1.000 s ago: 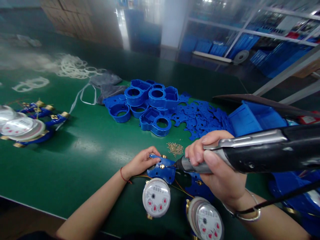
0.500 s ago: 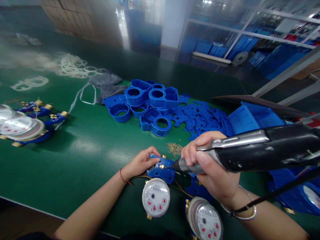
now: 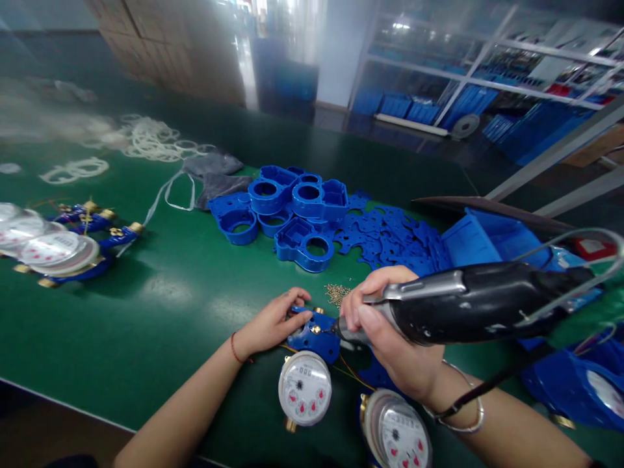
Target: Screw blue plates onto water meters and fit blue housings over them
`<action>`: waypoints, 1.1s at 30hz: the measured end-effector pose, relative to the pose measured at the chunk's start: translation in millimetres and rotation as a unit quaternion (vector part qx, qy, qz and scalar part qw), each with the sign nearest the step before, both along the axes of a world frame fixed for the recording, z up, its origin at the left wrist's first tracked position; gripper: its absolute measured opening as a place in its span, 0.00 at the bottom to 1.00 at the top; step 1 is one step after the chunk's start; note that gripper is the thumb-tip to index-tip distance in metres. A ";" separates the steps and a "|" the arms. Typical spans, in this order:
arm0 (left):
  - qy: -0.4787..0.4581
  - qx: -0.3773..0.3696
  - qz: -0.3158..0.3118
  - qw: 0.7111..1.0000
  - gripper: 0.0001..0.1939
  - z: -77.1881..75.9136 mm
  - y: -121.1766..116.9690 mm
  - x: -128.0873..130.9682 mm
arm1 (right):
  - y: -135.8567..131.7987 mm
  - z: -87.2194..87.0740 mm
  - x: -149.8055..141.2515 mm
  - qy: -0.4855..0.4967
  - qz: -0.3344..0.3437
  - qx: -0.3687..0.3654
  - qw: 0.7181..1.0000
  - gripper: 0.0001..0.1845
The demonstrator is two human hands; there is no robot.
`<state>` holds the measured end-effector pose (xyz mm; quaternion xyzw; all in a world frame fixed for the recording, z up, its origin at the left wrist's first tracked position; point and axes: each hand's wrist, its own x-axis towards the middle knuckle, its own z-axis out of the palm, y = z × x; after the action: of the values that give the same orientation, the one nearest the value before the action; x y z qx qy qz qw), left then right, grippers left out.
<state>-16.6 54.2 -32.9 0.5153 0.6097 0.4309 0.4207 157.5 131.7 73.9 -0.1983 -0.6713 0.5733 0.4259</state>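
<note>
My right hand [image 3: 390, 325] is wrapped round a black and grey electric screwdriver [image 3: 433, 304], its bit pointing left at a brass fitting [image 3: 316, 329] on a blue plate [image 3: 319, 344]. With fingers and thumb, my left hand [image 3: 275, 322] holds the left end of this plate. A water meter [image 3: 305, 388] with a white dial and red pointers lies just below the plate, thin coloured wires beside it. A second water meter [image 3: 400, 432] sits to the right, under my right forearm. Small brass screws [image 3: 336, 294] are heaped just beyond the screwdriver tip.
Blue meter housings [image 3: 305, 244] are piled mid-table, with flat blue plates [image 3: 390, 237] right of them. A blue bin [image 3: 480, 244] stands at the right. Several assembled meters [image 3: 58, 250] lie at the left, white rings [image 3: 151, 138] and a grey bag [image 3: 219, 179] behind.
The screwdriver's rear has swung a little left and down, showing its hanging loop, while its tip stays at the brass fitting. The left hand keeps its hold. The view has shifted slightly.
</note>
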 end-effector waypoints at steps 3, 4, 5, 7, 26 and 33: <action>0.129 0.087 0.043 0.987 0.14 26.6 -22.3 5.4 | -3.8 2.2 0.2 -0.027 0.011 -0.003 1.000 0.10; 0.203 0.148 0.034 0.967 0.13 33.5 -31.8 11.2 | -5.2 2.9 -0.1 -0.033 0.013 -0.002 0.999 0.10; 0.262 0.213 0.014 0.941 0.12 38.4 -41.3 19.0 | -6.7 3.7 -0.6 -0.037 0.014 -0.002 0.999 0.10; 0.325 0.322 -0.019 0.889 0.13 40.5 -56.7 38.4 | -9.6 5.5 -1.9 -0.047 0.017 -0.001 0.999 0.10; 0.271 0.375 0.106 0.880 0.08 5.2 -62.2 85.7 | -19.5 -2.1 -7.5 -0.048 0.005 0.012 0.999 0.06; 0.275 0.383 0.111 0.875 0.08 6.6 -61.4 86.9 | -16.2 -0.3 -8.7 -0.034 -0.016 -0.010 0.999 0.08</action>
<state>70.3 -7.3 -26.3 0.6631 0.5414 0.5150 -0.0445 148.8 115.5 73.6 -0.2330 -0.6763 0.5661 0.4097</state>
